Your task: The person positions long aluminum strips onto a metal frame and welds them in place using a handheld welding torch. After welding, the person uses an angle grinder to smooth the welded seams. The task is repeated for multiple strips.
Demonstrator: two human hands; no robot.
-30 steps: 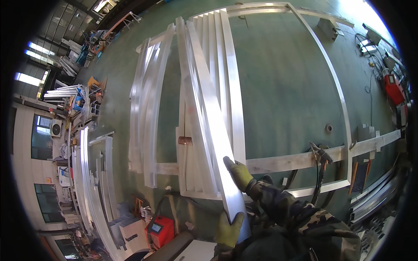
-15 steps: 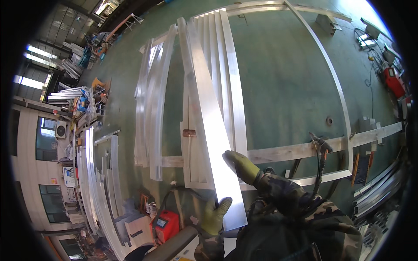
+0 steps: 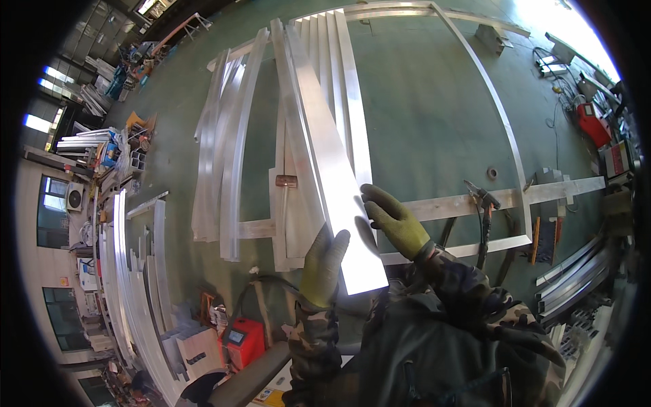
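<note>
I hold up the near end of a long shiny aluminium beam (image 3: pixel 324 156) that runs away from me over the green floor. My left hand (image 3: pixel 324 266), in a yellow-green glove, presses against the beam's left side near its end. My right hand (image 3: pixel 393 220), gloved the same way, grips the beam's right edge a little farther along. Both forearms wear camouflage sleeves.
More aluminium profiles (image 3: pixel 220 169) lie on the floor to the left, and a large curved frame (image 3: pixel 505 136) lies to the right. A welding torch (image 3: pixel 483 200) rests on the frame's crossbar. A red welding machine (image 3: pixel 243 340) stands near my left; stacked profiles (image 3: pixel 129 285) line the far left.
My left hand rose from below the beam's end up onto its left side. The right hand slid a little farther along the right edge; the beam end lifted closer to me.
</note>
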